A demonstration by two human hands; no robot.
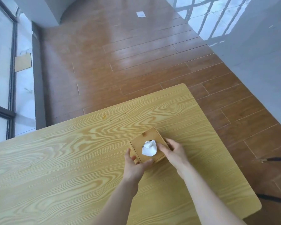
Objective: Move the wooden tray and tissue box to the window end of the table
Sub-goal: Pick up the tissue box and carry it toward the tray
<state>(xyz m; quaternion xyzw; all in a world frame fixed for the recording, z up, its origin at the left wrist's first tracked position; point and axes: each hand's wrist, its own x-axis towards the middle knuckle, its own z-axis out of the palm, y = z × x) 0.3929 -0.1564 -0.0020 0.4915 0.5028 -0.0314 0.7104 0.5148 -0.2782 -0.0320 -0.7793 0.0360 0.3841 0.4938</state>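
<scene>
Both hands clasp the small square wooden tissue box [147, 147] with its white tissue tuft: left hand [135, 166] wrapping the near corner, right hand [173, 151] gripping the right side; it sits on the pale wood-grain table [63, 159], toward its right end; seemingly the tissue-box step, next calling for carrying it leftward to the window [2, 75]; no wooden tray is visible.

Both bare forearms reached up from the bottom edge toward twelve o'clock, converging slightly. The left hand [135, 166] sat at about seven o'clock of the tissue box [148, 144], thumb lying along its near edge and fingers curled against its left side. The right hand [173, 151] sat at about three o'clock of it, palm down, wrist bent inward, thumb resting on the top face and fingers wrapped over the right side. Both hands gripped the same box from opposite sides.
</scene>
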